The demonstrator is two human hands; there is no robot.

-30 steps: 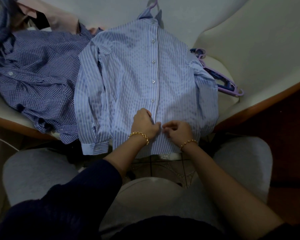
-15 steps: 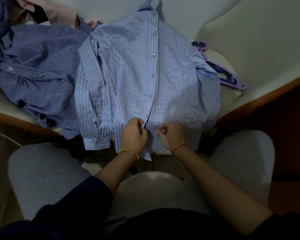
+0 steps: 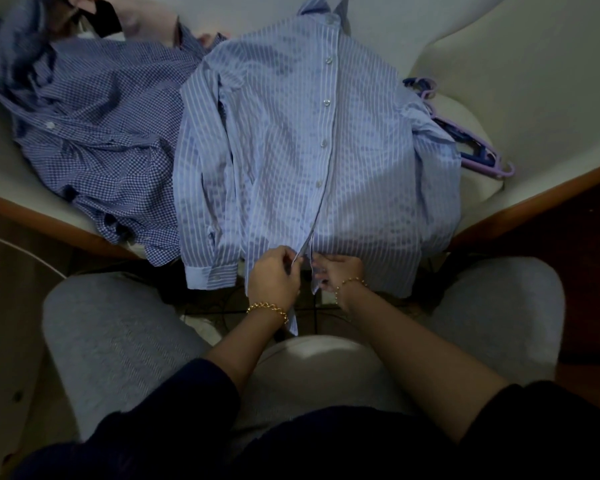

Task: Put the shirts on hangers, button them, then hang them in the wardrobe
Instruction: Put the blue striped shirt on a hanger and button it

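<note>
Striped shirt [image 3: 291, 150] lies flat, buttons up, on the white couch [image 3: 534, 81] so its front edges meet; left hand [image 3: 274, 277] and right hand [image 3: 336, 271] each pinch one edge at the near hem, probably to fasten the last button

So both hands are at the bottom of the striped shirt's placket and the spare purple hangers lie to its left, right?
No. The head view shows the purple hangers to the right of the striped shirt; the checked shirt is what lies to its left. The left hand and right hand are indeed at the bottom of the placket, each pinching an edge.
</note>
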